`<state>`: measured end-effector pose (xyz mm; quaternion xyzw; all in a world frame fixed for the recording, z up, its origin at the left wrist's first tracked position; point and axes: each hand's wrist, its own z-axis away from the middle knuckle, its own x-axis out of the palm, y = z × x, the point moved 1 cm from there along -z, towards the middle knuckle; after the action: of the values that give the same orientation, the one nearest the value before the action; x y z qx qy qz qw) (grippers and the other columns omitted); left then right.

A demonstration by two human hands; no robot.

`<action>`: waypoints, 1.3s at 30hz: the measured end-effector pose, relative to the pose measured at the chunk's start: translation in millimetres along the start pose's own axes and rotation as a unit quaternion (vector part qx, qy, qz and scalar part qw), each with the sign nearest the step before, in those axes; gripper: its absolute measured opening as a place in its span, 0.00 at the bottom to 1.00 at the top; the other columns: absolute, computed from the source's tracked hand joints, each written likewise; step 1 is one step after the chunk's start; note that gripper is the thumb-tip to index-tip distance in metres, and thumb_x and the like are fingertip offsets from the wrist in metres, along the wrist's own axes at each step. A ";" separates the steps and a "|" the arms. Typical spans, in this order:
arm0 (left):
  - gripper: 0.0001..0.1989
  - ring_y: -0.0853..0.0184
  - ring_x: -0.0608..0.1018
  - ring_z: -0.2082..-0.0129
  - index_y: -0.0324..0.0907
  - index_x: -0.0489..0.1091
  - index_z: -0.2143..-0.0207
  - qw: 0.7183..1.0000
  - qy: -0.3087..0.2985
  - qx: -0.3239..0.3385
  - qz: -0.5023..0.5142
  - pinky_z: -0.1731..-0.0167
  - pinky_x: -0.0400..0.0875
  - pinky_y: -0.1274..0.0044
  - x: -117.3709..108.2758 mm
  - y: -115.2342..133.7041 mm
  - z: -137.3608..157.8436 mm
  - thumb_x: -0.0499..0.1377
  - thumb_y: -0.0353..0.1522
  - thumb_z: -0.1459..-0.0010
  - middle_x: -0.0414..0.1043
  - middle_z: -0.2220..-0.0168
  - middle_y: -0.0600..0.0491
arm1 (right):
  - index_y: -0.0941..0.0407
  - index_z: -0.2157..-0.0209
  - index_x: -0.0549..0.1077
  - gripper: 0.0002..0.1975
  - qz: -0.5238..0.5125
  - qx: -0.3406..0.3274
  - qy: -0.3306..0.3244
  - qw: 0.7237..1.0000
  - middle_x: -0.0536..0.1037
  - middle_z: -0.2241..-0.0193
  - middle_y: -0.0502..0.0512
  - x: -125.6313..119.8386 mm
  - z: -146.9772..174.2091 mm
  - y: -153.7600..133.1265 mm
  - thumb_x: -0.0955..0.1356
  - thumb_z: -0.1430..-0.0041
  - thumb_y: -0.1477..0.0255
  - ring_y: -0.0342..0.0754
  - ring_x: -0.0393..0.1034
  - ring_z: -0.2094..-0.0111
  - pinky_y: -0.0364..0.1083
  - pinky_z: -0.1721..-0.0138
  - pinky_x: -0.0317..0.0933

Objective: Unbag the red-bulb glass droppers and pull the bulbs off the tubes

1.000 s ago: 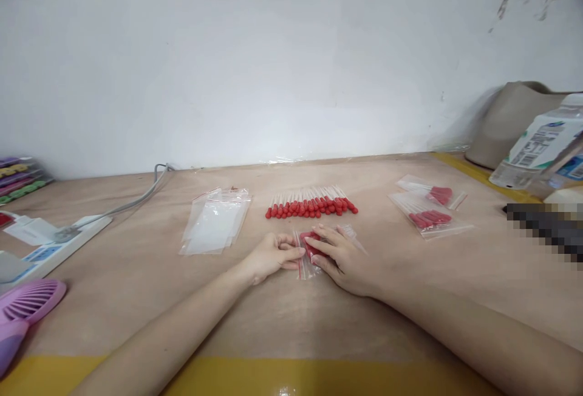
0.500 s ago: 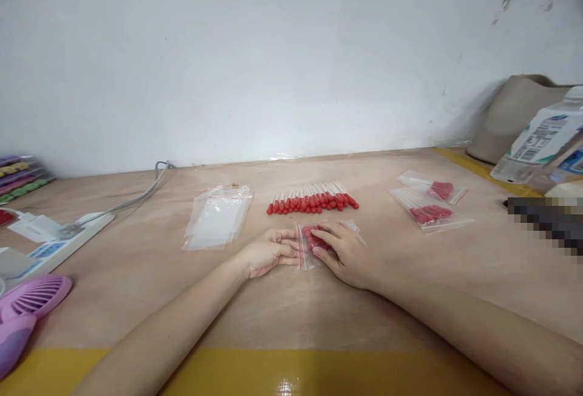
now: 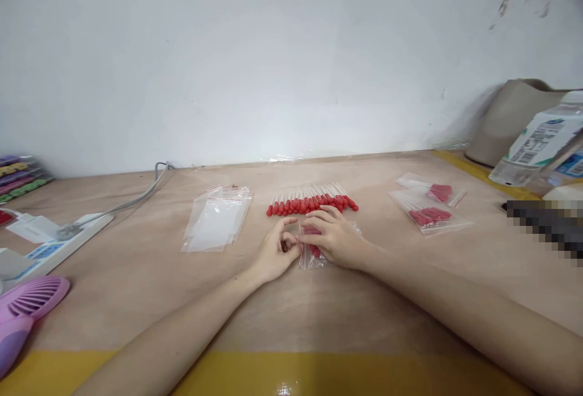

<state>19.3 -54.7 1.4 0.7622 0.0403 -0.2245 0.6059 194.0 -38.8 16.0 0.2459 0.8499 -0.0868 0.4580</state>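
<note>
On the brown, wood-coloured table [image 3: 150,305], a small transparent plastic bag with red-headed sticks inside [image 3: 312,263] lies in front of the person, between the two hands. Its edge with a thin red line is turned to the left side. The left hand [image 3: 277,251] is at this edge, with its fingers bent and its thumb close to the film; whether it grips the film, I cannot tell. The right hand [image 3: 337,239] covers much of the bag, its fingers stretched and a little spread, the tips reaching towards the same edge; I cannot tell if they pinch it. Just behind the hands lies a row of loose white sticks with red rounded heads [image 3: 314,203]. To the left is a pile of flat transparent bags [image 3: 214,226], and to the right, two filled transparent bags [image 3: 430,216] overlap.
</note>
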 end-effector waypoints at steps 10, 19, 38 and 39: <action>0.23 0.72 0.68 0.77 0.41 0.54 0.51 0.999 -0.003 0.028 -0.015 0.73 0.61 0.80 -0.2 -3.4 2.5 0.56 0.30 0.50 0.63 0.78 0.60 | 0.55 0.67 0.72 0.15 0.106 -0.174 -0.012 0.979 0.73 0.69 0.50 0.9 -8.3 3.1 0.56 0.37 0.76 0.43 0.63 0.60 0.54 0.45 0.48; 0.21 0.74 0.66 0.80 0.42 0.57 0.56 0.997 0.035 0.009 -0.064 0.80 0.55 0.81 4.8 -1.9 4.0 0.56 0.26 0.54 0.63 0.78 0.60 | 0.54 0.64 0.69 0.14 0.156 -0.186 -0.045 0.969 0.73 0.64 0.50 -0.2 -5.7 0.4 0.54 0.38 0.78 0.43 0.62 0.58 0.54 0.46 0.51; 0.12 0.65 0.69 0.66 0.42 0.73 0.70 0.919 0.004 0.195 -0.343 0.67 0.66 0.75 -0.3 8.0 11.1 0.50 0.26 0.45 0.65 0.71 0.50 | 0.55 0.60 0.70 0.11 -0.048 0.052 -0.015 0.997 0.73 0.58 0.55 -16.8 27.9 5.0 0.59 0.39 0.71 0.48 0.65 0.57 0.49 0.58 0.59; 0.13 0.65 0.70 0.65 0.42 0.73 0.68 0.922 -0.009 0.201 -0.330 0.66 0.66 0.75 0.2 8.1 10.7 0.49 0.25 0.44 0.67 0.69 0.49 | 0.55 0.61 0.70 0.11 -0.065 0.063 -0.014 0.996 0.73 0.60 0.55 -16.4 31.5 4.5 0.59 0.40 0.70 0.48 0.66 0.58 0.49 0.58 0.59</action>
<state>19.0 -66.9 6.9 0.8096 0.2384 -0.4217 0.3315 227.0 -52.2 12.0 0.2173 0.8505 -0.1737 0.4465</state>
